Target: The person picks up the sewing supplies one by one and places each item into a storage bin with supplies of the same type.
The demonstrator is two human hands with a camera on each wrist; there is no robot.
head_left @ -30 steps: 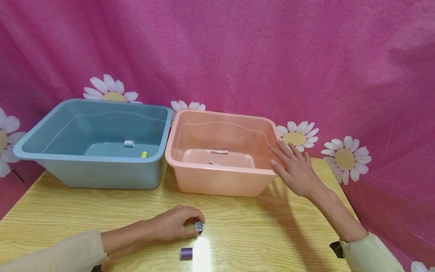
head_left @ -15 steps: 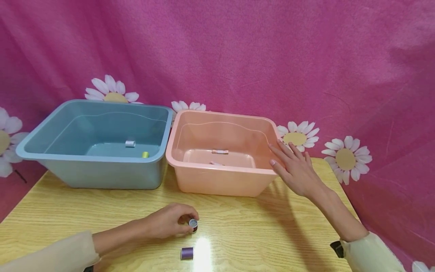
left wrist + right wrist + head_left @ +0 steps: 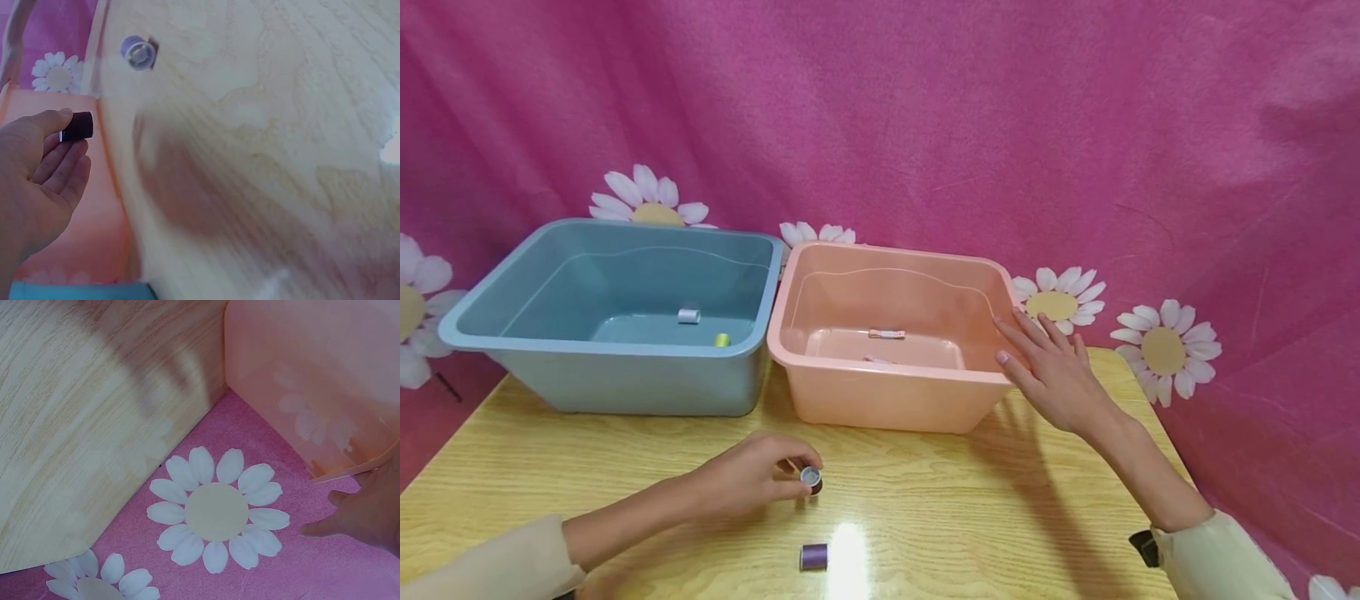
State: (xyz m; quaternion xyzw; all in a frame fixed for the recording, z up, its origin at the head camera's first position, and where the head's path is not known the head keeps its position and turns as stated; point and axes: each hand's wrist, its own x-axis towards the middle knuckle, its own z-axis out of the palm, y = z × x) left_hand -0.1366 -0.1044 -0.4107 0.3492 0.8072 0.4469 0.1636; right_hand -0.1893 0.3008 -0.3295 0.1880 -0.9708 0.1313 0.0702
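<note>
My left hand (image 3: 741,475) pinches a dark thread spool (image 3: 812,479) between thumb and fingers, over the table in front of the tubs. The left wrist view shows the same dark spool (image 3: 77,127) at the fingertips. A purple thread spool (image 3: 813,557) lies on its side on the table nearer to me. With fingers spread, my right hand (image 3: 1054,373) rests on the right rim of the pink tub (image 3: 887,400); in the right wrist view part of that hand (image 3: 372,509) shows at the tub's edge.
Left of the pink tub stands a blue tub (image 3: 647,383) holding a white spool (image 3: 688,316) and a yellow spool (image 3: 722,340). Inside the pink tub lie an orange banded bundle (image 3: 887,334) and a partly hidden pale piece (image 3: 878,360). A pink flowered cloth (image 3: 880,125) hangs behind the table (image 3: 925,500).
My left hand has moved left and a little toward the tubs, carrying the dark spool. The right hand stays at the pink tub's rim, and the purple spool lies where it was.
</note>
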